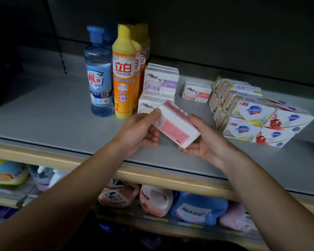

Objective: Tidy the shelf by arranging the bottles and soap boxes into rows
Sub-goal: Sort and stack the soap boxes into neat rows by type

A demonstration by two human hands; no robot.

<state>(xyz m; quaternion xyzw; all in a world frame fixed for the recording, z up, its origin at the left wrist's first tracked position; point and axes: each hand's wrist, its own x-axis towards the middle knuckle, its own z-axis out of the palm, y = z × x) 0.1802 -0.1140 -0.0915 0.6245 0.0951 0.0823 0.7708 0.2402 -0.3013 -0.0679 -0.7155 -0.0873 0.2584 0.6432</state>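
Note:
Both hands hold one white and pink soap box (174,125) above the grey shelf (53,120), tilted with its barcode side up. My left hand (141,132) grips its left end and my right hand (205,140) cups its right end from below. Behind it stand stacked white soap boxes with a purple cow print (160,83). A single pink cow-print box (196,92) lies further right. A blue bottle (99,75) and a row of yellow-orange bottles (123,75) stand upright at the left.
Piled Safeguard soap boxes (252,115) fill the right part of the shelf, some askew. The beige shelf lip (152,175) runs under my forearms. A lower shelf holds detergent jugs, among them a blue one (198,208) and a pink one (156,200).

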